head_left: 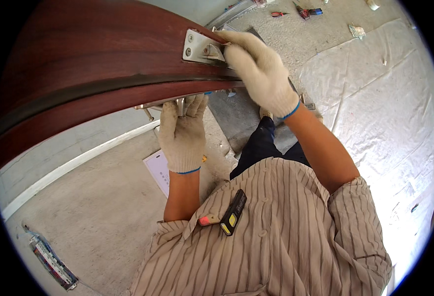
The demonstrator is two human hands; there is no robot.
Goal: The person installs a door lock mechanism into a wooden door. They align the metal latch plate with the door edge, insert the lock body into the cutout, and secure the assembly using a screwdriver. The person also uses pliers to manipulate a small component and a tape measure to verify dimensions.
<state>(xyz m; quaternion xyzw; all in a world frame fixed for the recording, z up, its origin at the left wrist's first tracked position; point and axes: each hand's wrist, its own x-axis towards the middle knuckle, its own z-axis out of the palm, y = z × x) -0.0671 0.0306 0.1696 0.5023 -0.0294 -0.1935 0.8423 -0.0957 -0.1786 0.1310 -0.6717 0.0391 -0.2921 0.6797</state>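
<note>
A dark red wooden door stretches across the upper left. Its edge carries a silver lock faceplate with screws and a protruding latch. My right hand, in a knitted white glove with blue cuff trim, is closed over the door edge beside the latch; its fingertips are hidden on the far side. Below the door's near face, my left hand, gloved alike, reaches up palm toward me. Its thumb and fingers close around a metal door handle on a plate; the fingertips are partly hidden.
A pale sheet covers the floor at right. Pliers and a power drill lie at the far side. A printed paper lies below my left hand, and a panel with wiring at lower left. A small work light hangs at my shirt.
</note>
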